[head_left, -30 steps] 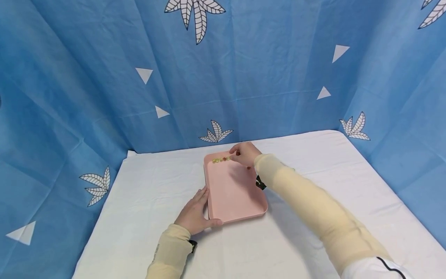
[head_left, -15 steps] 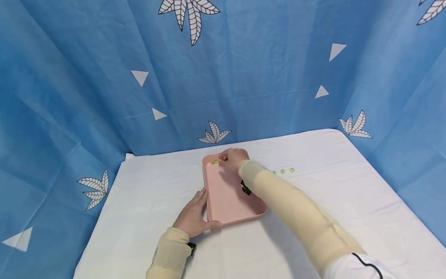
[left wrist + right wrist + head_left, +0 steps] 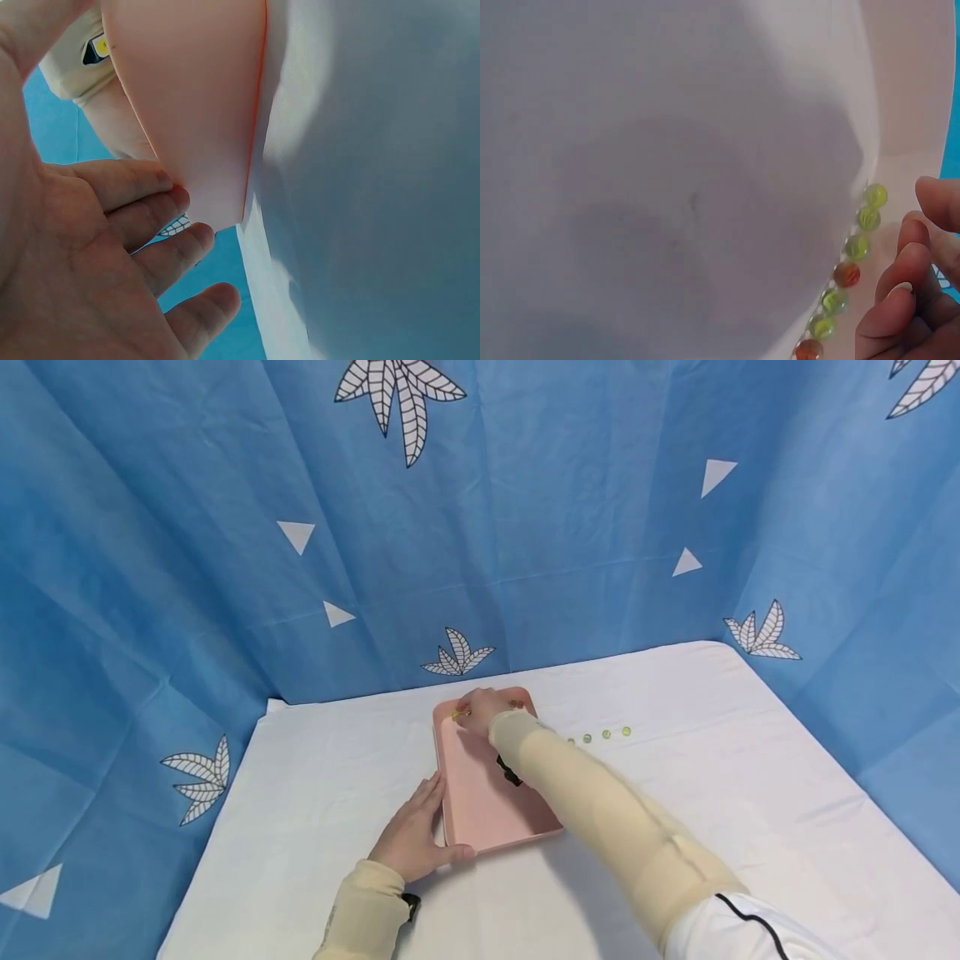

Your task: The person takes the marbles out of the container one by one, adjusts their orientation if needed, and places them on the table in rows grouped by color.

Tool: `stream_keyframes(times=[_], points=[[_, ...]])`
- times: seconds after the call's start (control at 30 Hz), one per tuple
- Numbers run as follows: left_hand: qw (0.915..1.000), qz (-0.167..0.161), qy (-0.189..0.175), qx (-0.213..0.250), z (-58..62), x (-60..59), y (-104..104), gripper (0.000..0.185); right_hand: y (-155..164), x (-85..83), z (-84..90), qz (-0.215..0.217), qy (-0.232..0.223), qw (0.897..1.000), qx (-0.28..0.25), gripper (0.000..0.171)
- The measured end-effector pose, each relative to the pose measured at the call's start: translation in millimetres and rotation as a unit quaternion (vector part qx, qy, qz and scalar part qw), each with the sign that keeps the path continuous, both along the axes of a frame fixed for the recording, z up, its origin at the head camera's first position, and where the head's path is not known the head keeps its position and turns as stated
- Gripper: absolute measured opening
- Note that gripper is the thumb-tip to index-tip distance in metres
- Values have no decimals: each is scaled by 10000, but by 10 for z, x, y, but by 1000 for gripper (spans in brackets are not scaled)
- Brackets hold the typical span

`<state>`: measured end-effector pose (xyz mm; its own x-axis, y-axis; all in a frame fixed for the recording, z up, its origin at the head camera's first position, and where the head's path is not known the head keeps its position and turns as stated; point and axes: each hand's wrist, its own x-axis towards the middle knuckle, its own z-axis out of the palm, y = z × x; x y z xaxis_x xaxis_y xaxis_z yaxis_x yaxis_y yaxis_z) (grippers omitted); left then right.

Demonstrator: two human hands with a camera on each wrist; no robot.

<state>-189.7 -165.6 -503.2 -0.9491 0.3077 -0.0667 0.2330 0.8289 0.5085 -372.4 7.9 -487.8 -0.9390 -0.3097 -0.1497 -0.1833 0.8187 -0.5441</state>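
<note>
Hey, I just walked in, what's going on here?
A person's left hand rests against the near left corner of a pink tray. Their right hand is over the tray's far end, fingers beside a row of green and reddish marbles lined up along the wall. Several loose marbles lie on the white cloth to the tray's right.

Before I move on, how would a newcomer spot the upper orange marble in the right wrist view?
Inside the pink tray, a row of marbles slants down the picture's right side. Fourth from the top sits the upper orange marble, set apart by its colour from the green marbles directly above and below.
</note>
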Motion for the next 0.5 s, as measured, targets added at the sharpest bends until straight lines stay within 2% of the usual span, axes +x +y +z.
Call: stream_keyframes(times=[0.1, 0.3, 0.5], points=[[10000, 2, -10, 1, 10, -7, 3, 122, -30, 4, 20, 4, -39, 9999, 113, 37], [9999, 38, -126, 111, 17, 3, 15, 123, -57, -29, -21, 16, -232, 9975, 671, 38], [9999, 25, -76, 120, 17, 7, -3, 122, -146, -58, -60, 78, -333, 9938, 1060, 38]])
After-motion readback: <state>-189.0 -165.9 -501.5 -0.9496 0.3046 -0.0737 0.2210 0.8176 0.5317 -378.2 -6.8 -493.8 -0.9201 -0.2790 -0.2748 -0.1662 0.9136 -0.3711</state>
